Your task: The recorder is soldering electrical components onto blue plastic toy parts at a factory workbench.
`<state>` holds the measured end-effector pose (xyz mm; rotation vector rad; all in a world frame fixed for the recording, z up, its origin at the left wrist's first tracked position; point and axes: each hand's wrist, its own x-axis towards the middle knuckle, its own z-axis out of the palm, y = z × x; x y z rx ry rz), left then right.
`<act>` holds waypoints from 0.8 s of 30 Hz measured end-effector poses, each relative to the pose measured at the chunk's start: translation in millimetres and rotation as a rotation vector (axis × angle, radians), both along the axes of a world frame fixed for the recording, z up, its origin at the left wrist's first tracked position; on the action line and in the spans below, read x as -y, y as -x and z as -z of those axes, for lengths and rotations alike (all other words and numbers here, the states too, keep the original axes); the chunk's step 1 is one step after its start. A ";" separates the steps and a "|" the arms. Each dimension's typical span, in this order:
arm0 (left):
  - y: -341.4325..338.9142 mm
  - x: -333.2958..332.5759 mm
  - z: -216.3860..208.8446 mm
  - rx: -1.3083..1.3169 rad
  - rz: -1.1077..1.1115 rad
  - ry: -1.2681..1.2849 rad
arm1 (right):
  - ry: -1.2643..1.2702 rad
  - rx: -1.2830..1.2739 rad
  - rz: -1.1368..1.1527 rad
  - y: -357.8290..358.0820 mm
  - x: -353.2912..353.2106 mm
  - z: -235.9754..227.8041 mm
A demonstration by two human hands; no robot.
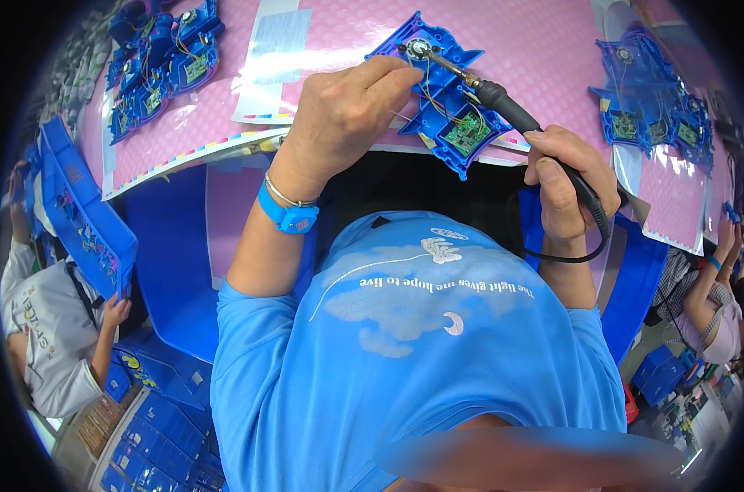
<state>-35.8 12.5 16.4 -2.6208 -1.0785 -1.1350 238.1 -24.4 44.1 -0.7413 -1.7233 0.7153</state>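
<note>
A blue plastic housing half (450,82) lies on the pink table, with a round speaker (419,49) at its far end and a green circuit board (468,133) at its near end. Thin coloured wires run between them. My right hand (570,176) grips a black-handled soldering iron (503,105), its tip at the speaker. My left hand (351,111) is closed in a pinch at the housing's left edge, beside the speaker. A thin wire strand shows by its fingers; the fingertips hide most of what they hold.
More blue housings with boards sit at the far left (163,66) and at the right (651,94). Blue bins (175,254) stand below the table edge. At left a person (56,328) holds a blue tray (89,213); another person (712,312) works at right.
</note>
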 end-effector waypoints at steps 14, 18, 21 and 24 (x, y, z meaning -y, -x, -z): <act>1.9 13.0 -5.0 -0.043 -0.040 -0.064 | 0.005 -0.026 0.033 -0.7 7.4 0.6; 0.1 6.4 -0.7 -0.052 -0.019 -0.108 | 0.010 0.007 0.030 0.0 8.2 -0.1; -1.4 3.6 1.0 -0.068 -0.022 -0.092 | 0.012 0.024 0.001 -0.1 5.0 -0.1; -1.1 2.9 3.7 -0.059 -0.022 -0.090 | -0.001 0.027 0.003 2.0 1.9 2.8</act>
